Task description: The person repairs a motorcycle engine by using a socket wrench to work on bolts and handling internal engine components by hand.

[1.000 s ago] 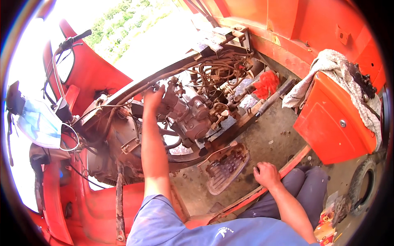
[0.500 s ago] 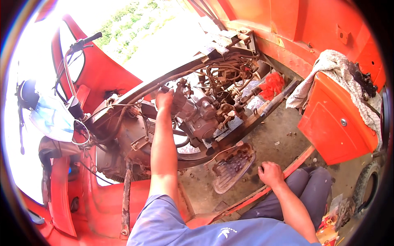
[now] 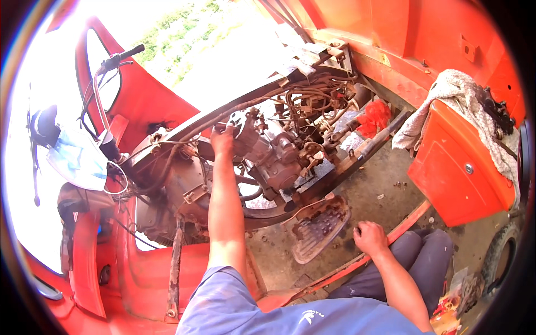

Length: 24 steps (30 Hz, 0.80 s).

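One left hand (image 3: 223,134) is at the bumpy metal engine (image 3: 282,167), grip unclear; right hand (image 3: 369,237) curls closed by a red bar (image 3: 410,221) edging roomy floor (image 3: 385,181).

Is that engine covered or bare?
Bare: the engine lies in plain view, with no cover over it or the tangled hoses beside it. The left hand is at the engine's left end.

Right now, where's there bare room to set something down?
Mostly open floor, beyond your right hand, lies between the ridged footplate, the orange box and the red bar, scattered with small bits. It's crowded around the engine, among the wires and at your left hand.
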{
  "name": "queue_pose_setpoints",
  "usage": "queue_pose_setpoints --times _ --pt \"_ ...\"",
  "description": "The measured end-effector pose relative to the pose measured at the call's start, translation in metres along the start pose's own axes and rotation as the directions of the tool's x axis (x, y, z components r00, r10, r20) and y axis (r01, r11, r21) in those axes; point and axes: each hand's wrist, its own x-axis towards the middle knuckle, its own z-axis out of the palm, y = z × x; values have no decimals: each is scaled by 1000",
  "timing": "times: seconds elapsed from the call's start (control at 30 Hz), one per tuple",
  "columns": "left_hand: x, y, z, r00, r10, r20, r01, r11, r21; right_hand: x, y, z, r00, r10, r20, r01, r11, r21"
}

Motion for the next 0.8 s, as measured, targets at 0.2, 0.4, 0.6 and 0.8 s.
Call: queue_pose_setpoints --times 0.2,0.4,0.6,0.8 --pt "18 -23 -10 998 66 6 -66 997 47 1 -7 -1 1000 -20 -2 20 1000 20" --pt "10 -18 3 992 113 47 -122 940 317 0 -2 1 1000 -26 -10 26 1000 10" --pt "3 -12 7 998 60 -29 -43 907 419 1 -8 0 1000 -9 -17 8 1000 -24" --pt "13 -24 1 1000 12 -16 -7 952 307 1 -4 4 999 -39 -13 39 999 -18"
